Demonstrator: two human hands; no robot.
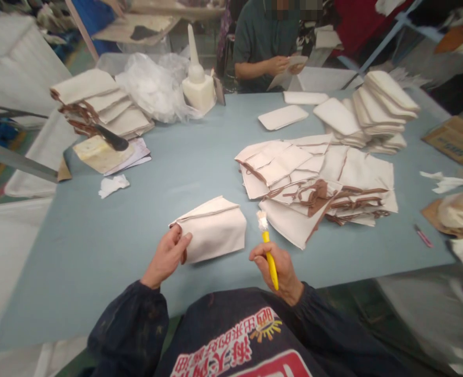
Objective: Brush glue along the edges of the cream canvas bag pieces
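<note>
Low in the middle of the view, my left hand (168, 256) pinches the left end of a cream folded piece (216, 230) with a brown edge, thumb on top. My right hand (276, 267) is closed around a yellow-handled brush (269, 262), its whitish bristles pointing up and away from me. The brush is just right of the cream piece, not touching it. Beyond the brush lies a spread heap of cream pieces with brown edging (286, 167).
On the blue-grey table (137, 220) are a left stack (98, 99), a dark-handled tool (113, 139), a white bottle (198, 89), a plastic bag (153, 84), right-hand stacks (373, 110) and a pink cutter (423, 236). Across the table a person (265, 47) holds a pale piece.
</note>
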